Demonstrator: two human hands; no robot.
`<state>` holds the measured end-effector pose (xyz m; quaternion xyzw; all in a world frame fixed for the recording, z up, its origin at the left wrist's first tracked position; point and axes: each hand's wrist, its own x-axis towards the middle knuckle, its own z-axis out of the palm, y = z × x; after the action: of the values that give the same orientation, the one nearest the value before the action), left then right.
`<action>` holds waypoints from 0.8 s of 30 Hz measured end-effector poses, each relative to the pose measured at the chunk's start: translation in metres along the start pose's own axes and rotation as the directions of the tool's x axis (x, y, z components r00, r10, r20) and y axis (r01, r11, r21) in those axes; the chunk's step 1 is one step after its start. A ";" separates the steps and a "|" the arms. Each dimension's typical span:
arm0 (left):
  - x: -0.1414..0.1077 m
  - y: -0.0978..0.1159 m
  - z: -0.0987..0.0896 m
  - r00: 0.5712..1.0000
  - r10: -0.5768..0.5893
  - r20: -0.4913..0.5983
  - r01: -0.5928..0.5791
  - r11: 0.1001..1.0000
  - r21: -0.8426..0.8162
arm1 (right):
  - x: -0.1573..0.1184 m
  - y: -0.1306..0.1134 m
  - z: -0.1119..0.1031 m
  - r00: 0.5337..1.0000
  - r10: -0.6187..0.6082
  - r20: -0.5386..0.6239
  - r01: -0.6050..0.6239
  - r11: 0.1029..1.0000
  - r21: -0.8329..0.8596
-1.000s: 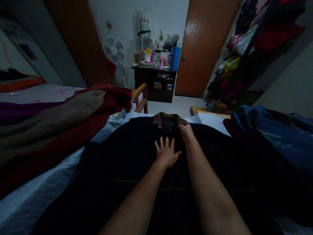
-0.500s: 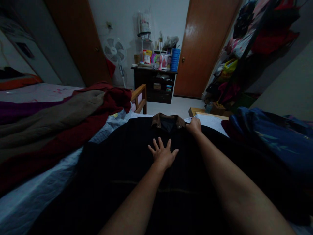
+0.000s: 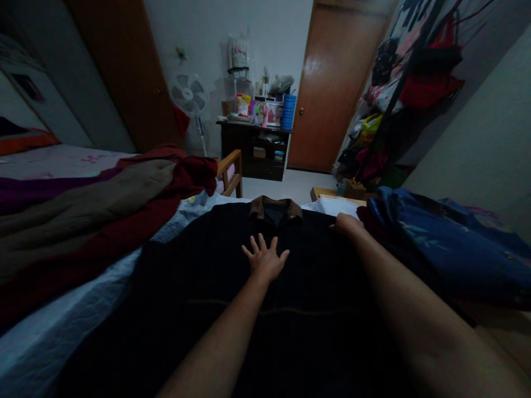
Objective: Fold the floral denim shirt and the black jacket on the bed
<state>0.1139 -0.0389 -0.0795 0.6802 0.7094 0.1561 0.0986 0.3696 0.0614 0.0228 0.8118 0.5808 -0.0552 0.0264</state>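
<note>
A dark jacket (image 3: 215, 254) lies spread out on the bed, its brown collar (image 3: 258, 208) at the far end. My left hand (image 3: 265, 261) rests flat on the jacket's chest just below the collar, fingers spread. At the jacket's shoulder, right of the collar, my right hand (image 3: 347, 224) has its fingers closed on the dark cloth. The lower part of the jacket is very dark, and its edges there are hard to make out.
Red and brown clothes (image 3: 136, 188) lie along the left. Folded blue denim (image 3: 448, 232) sits at the right. Beyond the bed are a wooden rail (image 3: 229, 161), a fan (image 3: 191, 95), a dark cabinet (image 3: 232, 149) and a door (image 3: 332, 88).
My right hand has moved right along the shoulder, away from the collar. My left hand stays flat on the chest. The view has shifted slightly.
</note>
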 end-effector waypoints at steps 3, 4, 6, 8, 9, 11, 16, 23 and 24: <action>-0.001 0.000 0.000 1.000 -0.004 -0.010 0.004 1.000 0.005 | -0.005 0.013 -0.008 0.999 -0.038 -0.036 0.039 0.998 0.039; -0.001 0.000 0.000 1.000 -0.006 -0.013 0.006 1.000 0.008 | -0.006 0.017 -0.012 0.998 -0.029 -0.063 0.032 0.998 0.051; -0.001 0.000 -0.001 1.000 -0.012 -0.013 0.012 1.000 0.010 | -0.008 0.022 -0.019 0.990 0.028 -0.139 -0.016 0.996 0.088; -0.002 0.000 -0.001 1.000 -0.012 -0.011 0.013 1.000 0.005 | -0.008 0.025 -0.024 0.976 0.111 -0.189 -0.087 0.987 0.132; -0.002 0.000 -0.002 1.000 -0.012 -0.009 0.012 1.000 0.003 | -0.007 0.027 -0.024 0.970 0.145 -0.193 -0.117 0.982 0.148; -0.002 0.000 -0.003 1.000 -0.014 -0.004 0.014 1.000 0.002 | -0.006 0.030 -0.023 0.972 0.170 -0.163 -0.146 0.977 0.153; -0.002 0.001 -0.004 1.000 -0.020 0.001 0.020 1.000 0.012 | 0.001 0.043 -0.019 0.990 0.112 -0.081 -0.102 0.988 0.115; -0.003 0.002 -0.004 1.000 -0.007 -0.009 0.007 1.000 0.017 | -0.009 0.060 -0.029 0.999 -0.017 0.042 0.013 0.995 0.096; -0.003 0.002 -0.005 1.000 -0.008 -0.008 0.008 1.000 0.010 | -0.014 0.060 -0.032 0.998 -0.045 0.042 0.040 0.993 0.112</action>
<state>0.1139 -0.0421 -0.0744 0.6772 0.7132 0.1550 0.0931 0.4238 0.0324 0.0548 0.7980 0.5932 -0.1058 -0.0070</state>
